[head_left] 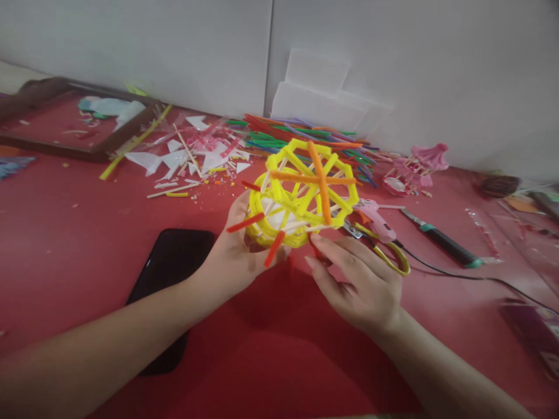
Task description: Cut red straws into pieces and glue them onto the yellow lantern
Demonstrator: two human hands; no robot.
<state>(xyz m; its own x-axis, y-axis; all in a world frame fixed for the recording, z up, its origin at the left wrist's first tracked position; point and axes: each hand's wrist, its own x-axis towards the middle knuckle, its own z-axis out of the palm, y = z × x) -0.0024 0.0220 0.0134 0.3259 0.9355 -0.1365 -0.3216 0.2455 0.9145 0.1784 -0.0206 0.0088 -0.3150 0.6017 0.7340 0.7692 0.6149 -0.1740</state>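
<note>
The left hand is curled around the bottom of a yellow toy in the middle of the frame. An orange cross is on its top, and red sticks poke out low on its left. The right hand is half open, fingers bent, close by its lower right edge; I can't tell if it grips anything. A black phone lies on the red bench, left of the middle.
</note>
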